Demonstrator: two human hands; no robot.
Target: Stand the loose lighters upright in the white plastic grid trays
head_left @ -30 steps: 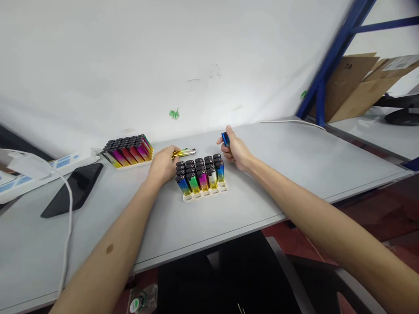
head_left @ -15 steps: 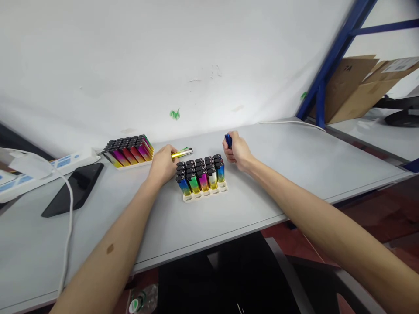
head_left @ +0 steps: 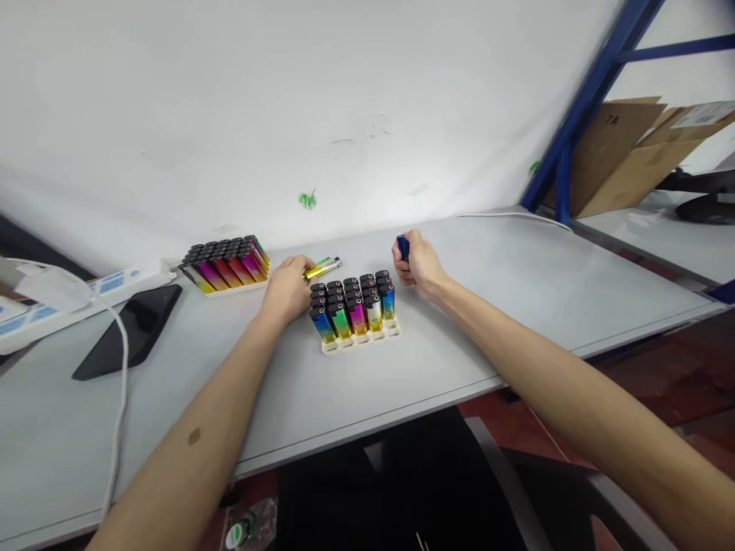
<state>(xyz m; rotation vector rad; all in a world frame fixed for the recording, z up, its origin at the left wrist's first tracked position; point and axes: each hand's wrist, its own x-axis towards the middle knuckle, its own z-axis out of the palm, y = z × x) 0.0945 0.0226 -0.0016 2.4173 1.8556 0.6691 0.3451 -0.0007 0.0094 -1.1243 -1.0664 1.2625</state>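
Note:
My left hand [head_left: 287, 289] is closed around a shiny gold lighter [head_left: 322, 268] whose metal end points right; a bit of green shows beside it, perhaps a second lighter. Just in front of that hand stands a white holder [head_left: 361, 341] with rows of black-topped lighters [head_left: 357, 315] in blue, green, purple, silver and gold. The holder's nearest row of slots has no lighters in it. My right hand [head_left: 419, 264], behind and to the right of the holder, is wrapped round a dark blue lighter [head_left: 403, 246], of which only one end shows.
At the back left, a second holder is packed with upright lighters [head_left: 227, 266]. A black phone [head_left: 129, 333], a power strip [head_left: 132, 279] and a white cable [head_left: 123, 375] lie on the left. Cardboard boxes [head_left: 625, 157] stand behind a blue frame [head_left: 566, 172] on the right.
The gold lighter in my left hand has tilted slightly, its metal end a little higher and farther right. My right hand keeps its grip and has hardly moved.

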